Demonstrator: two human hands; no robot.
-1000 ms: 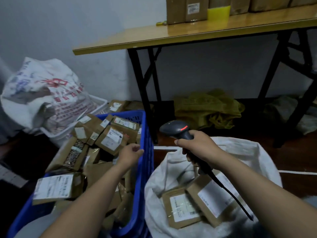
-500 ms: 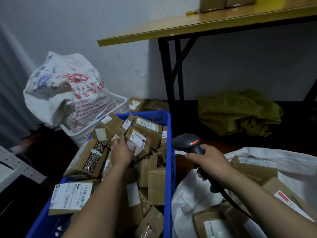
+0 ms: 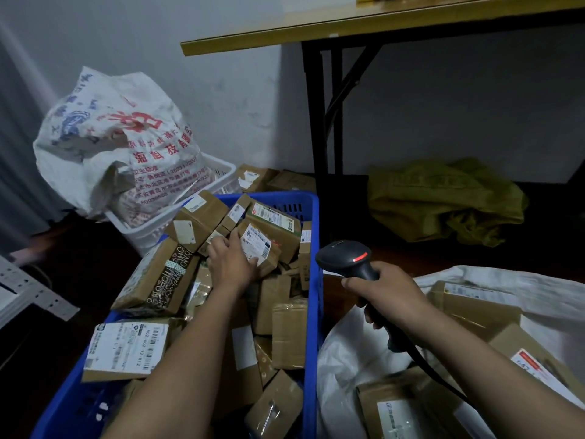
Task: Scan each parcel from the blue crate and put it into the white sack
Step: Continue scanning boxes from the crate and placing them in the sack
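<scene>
L grip (image 3: pixel 232 264) clasps boxy cardboard parcel (image 3: pixel 258 245) in blue plastic crate (image 3: pixel 312 312); R grip (image 3: pixel 387 293) holds smooth black scanner (image 3: pixel 343 256).

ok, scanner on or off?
On: a red light glows on the scanner head, gripped in the right hand.

White sack (image 3: pixel 506 286) cut off right; blue crate (image 3: pixel 311 312) cut off below; table (image 3: pixel 348 30) cut off top.
</scene>
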